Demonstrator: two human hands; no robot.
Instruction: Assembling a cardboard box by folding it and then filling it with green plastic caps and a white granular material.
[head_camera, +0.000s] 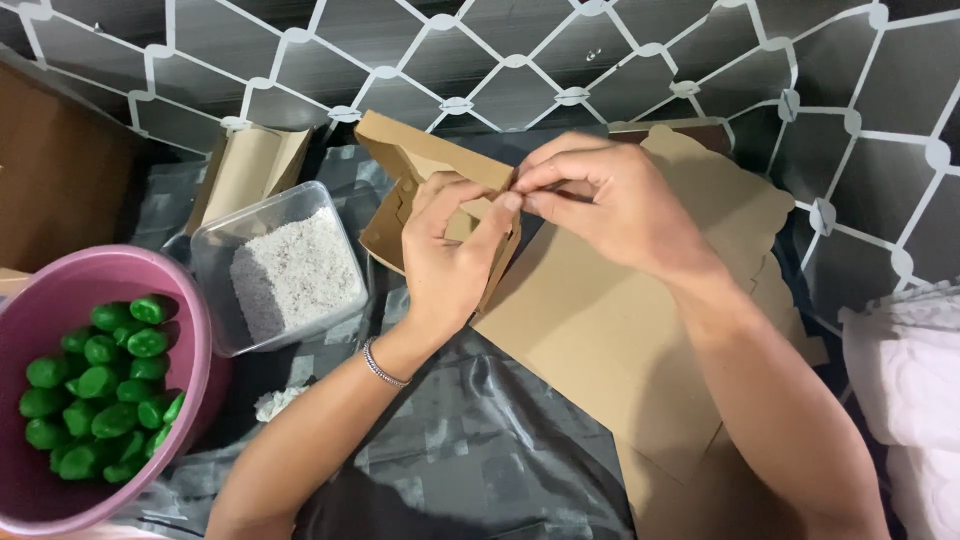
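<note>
At centre, above the grey plastic sheet (470, 440), left hand (450, 255) grips the half-folded brown cardboard box (400, 150); right hand (610, 205) pinches its top flap shut. Step: tab tucking, apparently. Next move needs firm pressure along the fold.

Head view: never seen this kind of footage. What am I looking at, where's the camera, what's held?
There is no machine here. One camera sits on a person's head and looks down at their two bare hands. The left hand and right hand together pinch a partly folded brown cardboard box. Flat cardboard sheets lie under the right forearm on a grey plastic sheet. At left stand a clear tub of white grains and a pink bowl holding green pieces. The left wrist wears a bracelet.
</note>
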